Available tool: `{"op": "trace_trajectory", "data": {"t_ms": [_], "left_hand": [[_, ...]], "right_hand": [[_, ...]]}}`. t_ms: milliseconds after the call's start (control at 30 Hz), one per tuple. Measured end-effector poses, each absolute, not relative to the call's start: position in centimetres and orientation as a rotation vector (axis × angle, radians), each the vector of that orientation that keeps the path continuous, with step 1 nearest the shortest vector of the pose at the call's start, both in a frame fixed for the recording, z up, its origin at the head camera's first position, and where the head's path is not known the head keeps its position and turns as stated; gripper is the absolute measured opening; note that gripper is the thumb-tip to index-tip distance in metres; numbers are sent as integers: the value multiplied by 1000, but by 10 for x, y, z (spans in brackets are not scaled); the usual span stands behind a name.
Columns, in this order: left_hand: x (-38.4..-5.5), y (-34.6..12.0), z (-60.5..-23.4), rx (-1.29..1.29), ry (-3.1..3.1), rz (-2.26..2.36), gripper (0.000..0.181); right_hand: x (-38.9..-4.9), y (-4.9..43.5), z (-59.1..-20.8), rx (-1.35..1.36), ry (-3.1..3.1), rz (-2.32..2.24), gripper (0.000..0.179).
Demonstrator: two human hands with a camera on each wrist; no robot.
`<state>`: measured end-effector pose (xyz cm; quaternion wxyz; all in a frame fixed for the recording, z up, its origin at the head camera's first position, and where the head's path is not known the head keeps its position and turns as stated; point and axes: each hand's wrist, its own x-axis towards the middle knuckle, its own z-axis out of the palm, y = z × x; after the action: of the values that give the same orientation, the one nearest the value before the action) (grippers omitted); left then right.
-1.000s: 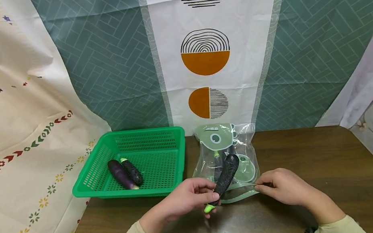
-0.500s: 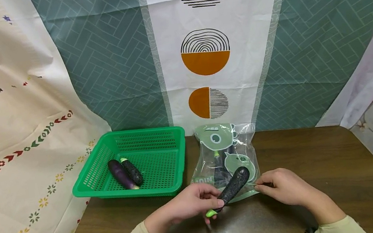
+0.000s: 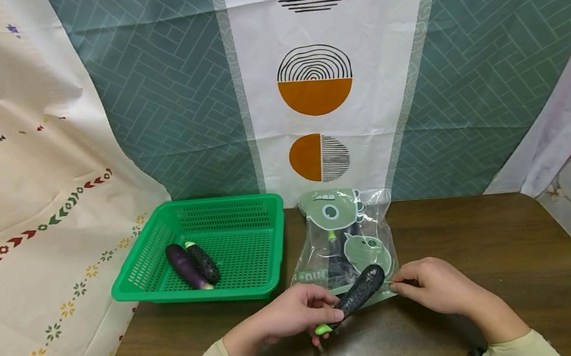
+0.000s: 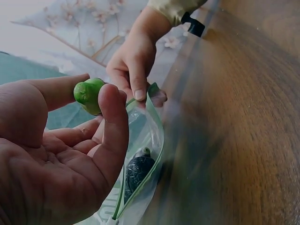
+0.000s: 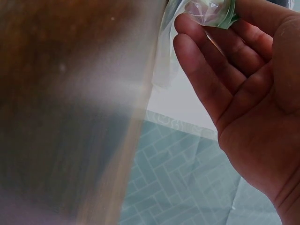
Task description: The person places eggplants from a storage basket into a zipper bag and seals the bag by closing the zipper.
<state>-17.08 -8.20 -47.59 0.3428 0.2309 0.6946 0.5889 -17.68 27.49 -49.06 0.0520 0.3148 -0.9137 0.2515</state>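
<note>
One eggplant (image 3: pixel 363 289) pinched in left hand (image 3: pixel 302 312), one bag (image 3: pixel 355 245) pinched in right hand (image 3: pixel 433 285).

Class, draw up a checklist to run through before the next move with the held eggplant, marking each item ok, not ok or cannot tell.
1. Left hand grips the held eggplant near its stem: ok.
2. Right hand pinches the clear bag at its edge: ok.
3. Bag open: ok, a gap shows in the left wrist view.
4. Held eggplant inside bag: not ok.
5. Green basket emptied: not ok, a purple eggplant and a darker one lie there.
6. Room left in bag: cannot tell.
</note>
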Motion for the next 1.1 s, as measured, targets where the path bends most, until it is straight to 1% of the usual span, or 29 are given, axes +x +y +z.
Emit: {"op": "trace_trajectory", "data": {"t_ms": [600, 967, 1100], "left_hand": [[-170, -86, -486, 639, 1824, 1425, 19], [-172, -92, -488, 630, 1830, 1395, 20], [-173, -94, -489, 595, 1835, 1394, 17]], "right_hand": [[-176, 275, -490, 964, -2763, 781, 14], [-177, 275, -491, 971, -2765, 789, 13], [-177, 276, -491, 977, -2757, 778, 12]]}}
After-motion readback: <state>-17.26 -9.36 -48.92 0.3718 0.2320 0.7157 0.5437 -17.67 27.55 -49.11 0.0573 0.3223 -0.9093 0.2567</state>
